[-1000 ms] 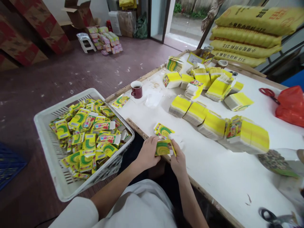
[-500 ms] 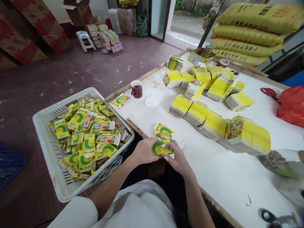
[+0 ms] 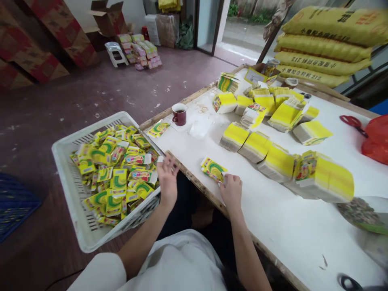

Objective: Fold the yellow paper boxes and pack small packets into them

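Away from the box it held half a second ago, my left hand [image 3: 167, 180] has swung to the basket [image 3: 70, 202], fingers spread. My right hand [image 3: 232, 188] curls at the yellow box [image 3: 214, 169] lying on the white surface [image 3: 281, 226]; I can't tell whether it grips.

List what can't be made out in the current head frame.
Head view: cartons deep in the white basket, hidden beneath the top cartons.
Head view: whether the right hand grips the tabletop carton; it covers the contact.
Head view: right side of the red bag, cut off by frame edge.
Head view: rest of the black loop, cut off by bottom edge.
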{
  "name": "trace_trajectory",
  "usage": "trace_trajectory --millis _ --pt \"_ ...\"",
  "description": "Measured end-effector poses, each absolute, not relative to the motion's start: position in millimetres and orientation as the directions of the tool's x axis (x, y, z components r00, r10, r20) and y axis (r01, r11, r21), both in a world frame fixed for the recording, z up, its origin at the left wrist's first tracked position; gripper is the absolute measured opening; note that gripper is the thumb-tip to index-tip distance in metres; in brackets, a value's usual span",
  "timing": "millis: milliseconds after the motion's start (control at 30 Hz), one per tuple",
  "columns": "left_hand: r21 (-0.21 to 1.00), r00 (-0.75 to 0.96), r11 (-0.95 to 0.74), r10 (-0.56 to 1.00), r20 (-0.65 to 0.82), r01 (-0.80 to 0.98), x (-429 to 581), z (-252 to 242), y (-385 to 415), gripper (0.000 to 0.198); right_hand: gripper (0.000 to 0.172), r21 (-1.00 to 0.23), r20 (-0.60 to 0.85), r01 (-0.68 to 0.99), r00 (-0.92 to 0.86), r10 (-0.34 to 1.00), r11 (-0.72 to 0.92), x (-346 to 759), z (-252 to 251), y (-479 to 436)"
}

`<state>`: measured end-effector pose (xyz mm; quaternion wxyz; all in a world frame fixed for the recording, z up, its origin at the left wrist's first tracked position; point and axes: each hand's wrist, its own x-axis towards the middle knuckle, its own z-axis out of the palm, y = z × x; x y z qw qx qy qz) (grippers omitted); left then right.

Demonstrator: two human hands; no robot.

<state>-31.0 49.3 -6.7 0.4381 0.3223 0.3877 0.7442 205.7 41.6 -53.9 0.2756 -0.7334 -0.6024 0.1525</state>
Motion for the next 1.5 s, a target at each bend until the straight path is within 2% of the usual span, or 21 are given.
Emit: trace_trajectory --millis 67,167,267,400,533,600,700,767,833,933,1067,1167,1233,1300,1367,1433,1500 --pt "0.903 -0.275 -0.213 0.955 0.111 -0.374 -13 -12 38 0.063 0.023 -0.591 0.104 0.797 0.232 0.967 -0.127 202 -54 42" --pt "0.931 -0.102 -0.079 0.994 0.045 -0.358 7 -13 28 0.058 0.021 -0.6 0.096 0.789 0.234 0.968 -0.131 199 -51 45" --pt "0.943 -0.026 0.027 0.999 -0.038 -0.331 13 -12 26 0.055 0.02 -0.637 0.086 0.76 0.234 0.968 -0.127 197 -49 47" --pt "0.936 -0.05 0.145 0.984 -0.17 -0.321 13 -17 25 0.059 0.019 -0.722 0.045 0.674 0.269 0.962 -0.155 196 -45 45" --pt "0.902 -0.145 0.081 0.977 -0.156 -0.424 21 -23 22 0.07 0.021 -0.823 0.008 0.554 0.232 0.973 -0.126 195 -27 32" --pt "0.867 -0.106 0.048 0.988 -0.116 -0.496 27 -19 21 0.073 0.024 -0.905 -0.036 0.42 0.064 0.997 -0.059 187 -14 22" --pt "0.843 0.038 0.098 0.995 -0.092 -0.529 35 -6 23 0.063 0.031 -0.996 -0.078 0.062 -0.22 0.972 -0.066 168 1 6" --pt "0.864 0.041 0.089 0.996 -0.078 -0.495 38 2 26 0.061 0.038 -0.986 -0.074 -0.128 -0.247 0.966 -0.108 154 5 -4" --pt "0.906 -0.056 0.035 0.996 -0.064 -0.421 38 6 28 0.059 0.05 -0.976 -0.07 -0.191 -0.187 0.98 -0.106 144 4 -10" --pt "0.948 -0.149 0.011 0.987 -0.061 -0.318 37 7 28 0.059 0.059 -0.991 -0.059 -0.111 -0.096 0.994 -0.069 142 0 -12" --pt "0.94 -0.086 0.011 0.995 -0.043 -0.34 33 8 24 0.066 0.038 -0.994 -0.051 -0.093 -0.005 0.999 -0.051 161 -1 -6" --pt "0.944 -0.017 0.077 0.996 -0.087 -0.32 30 10 23 0.052 0.032 -0.991 -0.098 -0.097 0.04 0.994 -0.094 180 0 -5" --pt "0.952 0.047 0.118 0.993 -0.109 -0.282 25 13 26 0.045 0.028 -0.996 -0.082 -0.025 0.09 0.993 -0.08 193 -2 -4" --pt "0.959 0.108 0.092 0.992 -0.065 -0.27 16 16 31 0.053 0.021 -0.988 0.049 0.152 0.156 0.987 0.025 206 -6 -3" --pt "0.976 0.14 -0.005 0.99 0.036 -0.219 4 22 37 0.068 0.01 -0.896 0.255 0.407 0.138 0.957 0.18 216 -9 0" --pt "0.993 0.186 -0.113 0.976 0.116 -0.032 -7 27 43 0.088 0.007 -0.726 0.412 0.598 -0.016 0.911 0.338 221 -8 2" --pt "0.958 0.33 -0.174 0.939 0.093 0.227 -11 30 44 0.105 0.017 -0.593 0.469 0.649 -0.204 0.86 0.477 218 -5 2"
